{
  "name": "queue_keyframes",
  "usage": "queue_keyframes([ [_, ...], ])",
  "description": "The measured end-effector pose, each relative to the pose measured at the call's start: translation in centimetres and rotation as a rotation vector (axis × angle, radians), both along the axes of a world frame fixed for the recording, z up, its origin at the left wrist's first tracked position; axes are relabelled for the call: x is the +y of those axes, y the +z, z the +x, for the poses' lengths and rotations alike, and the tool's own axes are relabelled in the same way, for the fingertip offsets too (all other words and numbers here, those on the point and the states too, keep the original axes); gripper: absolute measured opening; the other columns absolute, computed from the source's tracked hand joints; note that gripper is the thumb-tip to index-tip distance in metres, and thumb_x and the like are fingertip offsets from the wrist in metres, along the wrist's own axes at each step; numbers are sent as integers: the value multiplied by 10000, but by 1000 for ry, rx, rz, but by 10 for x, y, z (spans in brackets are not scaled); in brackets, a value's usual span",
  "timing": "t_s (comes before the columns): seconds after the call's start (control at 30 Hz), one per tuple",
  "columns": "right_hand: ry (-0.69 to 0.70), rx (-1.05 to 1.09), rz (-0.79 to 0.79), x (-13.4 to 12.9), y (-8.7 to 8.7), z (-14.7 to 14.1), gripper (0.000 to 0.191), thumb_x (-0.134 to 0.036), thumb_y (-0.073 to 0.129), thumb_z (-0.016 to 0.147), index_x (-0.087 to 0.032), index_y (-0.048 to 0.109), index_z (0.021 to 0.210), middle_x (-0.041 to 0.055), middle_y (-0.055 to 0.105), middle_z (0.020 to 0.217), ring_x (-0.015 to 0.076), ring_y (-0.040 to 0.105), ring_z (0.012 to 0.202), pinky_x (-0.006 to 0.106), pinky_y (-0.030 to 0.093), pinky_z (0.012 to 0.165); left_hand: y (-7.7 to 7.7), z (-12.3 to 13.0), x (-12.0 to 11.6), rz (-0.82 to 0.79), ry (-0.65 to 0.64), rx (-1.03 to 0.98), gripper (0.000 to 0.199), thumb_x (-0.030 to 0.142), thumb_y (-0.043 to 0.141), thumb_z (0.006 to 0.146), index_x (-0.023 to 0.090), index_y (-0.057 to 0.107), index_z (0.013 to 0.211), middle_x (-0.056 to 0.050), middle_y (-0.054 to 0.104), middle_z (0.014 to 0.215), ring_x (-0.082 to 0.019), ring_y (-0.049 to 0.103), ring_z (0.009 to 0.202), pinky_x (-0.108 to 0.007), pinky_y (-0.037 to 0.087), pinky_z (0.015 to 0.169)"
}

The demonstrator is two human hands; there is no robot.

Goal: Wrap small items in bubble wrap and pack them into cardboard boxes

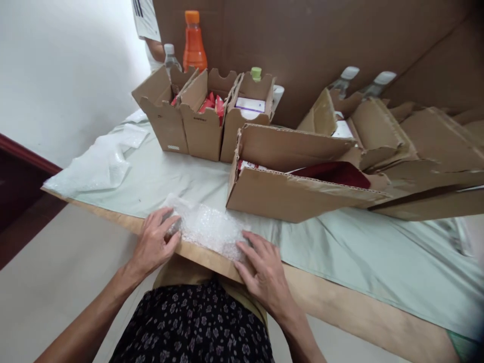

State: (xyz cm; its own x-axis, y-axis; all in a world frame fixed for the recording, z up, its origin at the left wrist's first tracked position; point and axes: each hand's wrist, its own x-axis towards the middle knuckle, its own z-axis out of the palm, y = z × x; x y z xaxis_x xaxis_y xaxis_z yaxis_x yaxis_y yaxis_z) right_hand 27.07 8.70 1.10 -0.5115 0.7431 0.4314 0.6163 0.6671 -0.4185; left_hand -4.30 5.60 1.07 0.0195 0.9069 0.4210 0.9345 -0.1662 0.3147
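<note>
One bubble-wrap strip (207,227) lies between our left hand (154,239) and our right hand (264,267), directly in front of us at the near edge of the counter (340,305). Its long axis runs roughly along that edge, crosswise to our forearms, from the left fingertips over to the right ones. Neither hand is clearly nearer, since each is at its own end of the strip: it lies rightward of the left and leftward of the right. Both hands are open, fingers apart and lightly bent, palms down; the fingertips touch the ends of the wrap, and neither hand is closed around it. We cannot tell how hard they press, or whether anything lies inside the layers. Under the strip is a pale green cloth (366,252), which stops short of the counter's tan front border. Just beyond the strip's right end stands a long cardboard box (287,196), open at the top, with something dark red (333,174) inside; our right hand is the nearer one to it. Well off to the left, loose bubble wrap (100,161) lies crumpled on the cloth, nearer our left hand.
</note>
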Motion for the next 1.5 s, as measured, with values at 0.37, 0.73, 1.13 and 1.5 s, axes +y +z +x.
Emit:
queue_keyframes([
  [0.37,-138,310,-166,1,19,19,138,-177,564,999,-237,672,937,52,765,1126,215,711,1048,378,547,908,11,18,6,112,-120,-43,379,247,630,958,239,598,1335,-175,564,1468,-401,531,1400,-607,496,1100],
  [0.73,-617,857,-409,-8,25,46,296,-476,695,936,-197,697,834,0,631,637,127,547,530,217,449,462,8,54,18,-99,-485,-139,680,560,672,902,274,506,1496,-104,695,1405,-336,652,1311,-558,430,1216],
  [1.13,-562,935,-494,-8,-6,60,446,-569,560,975,-191,692,1171,119,746,1042,262,717,959,416,573,868,22,59,22,-258,-135,-421,242,243,607,865,192,787,1019,-58,824,977,-230,773,883,-341,629,812],
  [1.5,-279,831,-530,-8,5,73,697,-738,534,937,-224,616,1399,156,716,1323,319,684,1222,466,571,956,36,69,45,-353,93,-549,373,344,617,765,197,797,1057,-12,800,934,-110,527,543,-234,464,537],
])
